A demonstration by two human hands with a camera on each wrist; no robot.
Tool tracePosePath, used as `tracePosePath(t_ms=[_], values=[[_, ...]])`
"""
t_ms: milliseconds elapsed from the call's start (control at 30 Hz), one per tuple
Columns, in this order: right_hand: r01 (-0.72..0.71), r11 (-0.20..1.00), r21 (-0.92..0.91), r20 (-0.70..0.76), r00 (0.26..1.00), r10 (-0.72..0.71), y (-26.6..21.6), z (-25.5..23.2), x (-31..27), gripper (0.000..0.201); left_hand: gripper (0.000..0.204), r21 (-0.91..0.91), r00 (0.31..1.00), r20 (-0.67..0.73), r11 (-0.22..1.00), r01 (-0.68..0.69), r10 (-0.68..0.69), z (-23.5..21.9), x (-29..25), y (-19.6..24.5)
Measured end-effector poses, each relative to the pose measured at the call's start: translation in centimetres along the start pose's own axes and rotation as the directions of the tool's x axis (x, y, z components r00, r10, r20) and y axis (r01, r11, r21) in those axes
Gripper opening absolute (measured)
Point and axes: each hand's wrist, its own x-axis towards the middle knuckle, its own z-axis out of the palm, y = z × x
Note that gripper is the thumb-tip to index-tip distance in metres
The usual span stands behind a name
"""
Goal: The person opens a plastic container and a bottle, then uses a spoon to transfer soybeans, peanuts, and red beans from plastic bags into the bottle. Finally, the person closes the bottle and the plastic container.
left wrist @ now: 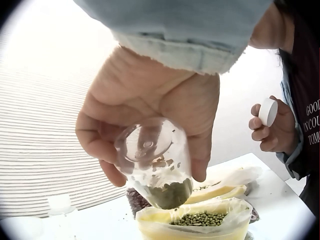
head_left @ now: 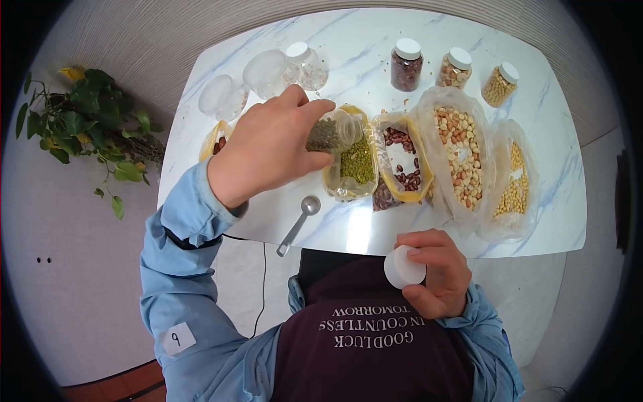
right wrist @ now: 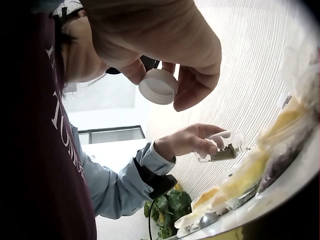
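My left hand [head_left: 271, 144] grips a clear plastic jar [left wrist: 155, 150], tipped sideways with its open mouth over the bag of mung beans [head_left: 357, 164]. Green mung beans [head_left: 323, 136] lie along the jar's lower side, near the mouth. In the left wrist view the jar's base faces the camera. My right hand [head_left: 439, 275] pinches a white screw cap [head_left: 404, 266] between thumb and fingers, in front of the chest near the table's edge. The cap's hollow inside shows in the right wrist view.
A metal measuring spoon [head_left: 299, 224] lies near the front edge. To the right stand open bags of red beans [head_left: 407, 177], peanuts [head_left: 459, 157] and soybeans [head_left: 512, 191]. Behind them are filled, white-capped jars [head_left: 406, 65]. Clear jars [head_left: 268, 72] stand back left, a plant [head_left: 90, 114] beyond.
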Motion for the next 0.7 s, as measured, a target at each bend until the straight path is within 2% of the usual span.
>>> tracePosePath(t_ms=[67, 167, 267, 300, 400, 433, 567, 700], values=[[-0.046, 0.999, 0.006, -0.011, 0.999, 0.046, -0.5, 0.0, 0.0, 0.041, 0.06, -0.071, 0.999, 0.017, 0.997, 0.033, -0.032, 0.3, -0.3, -0.3], [-0.087, 0.995, -0.042, -0.096, 0.992, 0.083, -0.9, 0.2, -0.3, 0.034, 0.061, -0.167, 0.999, 0.016, 0.985, 0.049, -0.047, 1.4, -0.9, -1.1], [-0.126, 0.991, -0.042, -0.011, 0.992, 0.126, -1.5, -1.0, -0.6, 0.033, 0.061, -0.28, 0.998, -0.026, 0.959, 0.05, -0.06, 2.1, -1.5, -1.7], [-0.078, 0.989, -0.129, -0.067, 0.995, 0.07, -1.5, -0.9, -0.5, 0.04, 0.062, -0.301, 0.997, -0.046, 0.952, 0.044, -0.061, 2.0, -1.7, -1.8], [-0.154, 0.978, -0.143, -0.072, 0.987, 0.145, -2.3, -2.2, -1.1, 0.035, 0.061, -0.35, 0.994, -0.073, 0.936, 0.051, -0.082, 2.0, -2.3, -2.1], [-0.149, 0.962, -0.228, -0.115, 0.985, 0.125, -2.5, -2.2, -0.8, 0.026, 0.061, -0.358, 0.994, -0.082, 0.933, 0.043, -0.077, 2.1, -2.5, -2.5], [-0.034, 0.833, -0.552, 0.018, 0.998, 0.052, -4.9, -3.9, 0.9, 0.016, 0.061, -0.377, 0.993, -0.097, 0.926, 0.022, -0.063, 2.2, -2.9, -3.0], [0.13, 0.587, -0.799, 0.192, 0.98, 0.045, -8.7, -4.1, 4.6, 0.016, 0.063, -0.377, 0.991, -0.116, 0.926, 0.018, -0.066, 1.6, -2.9, -3.1]])
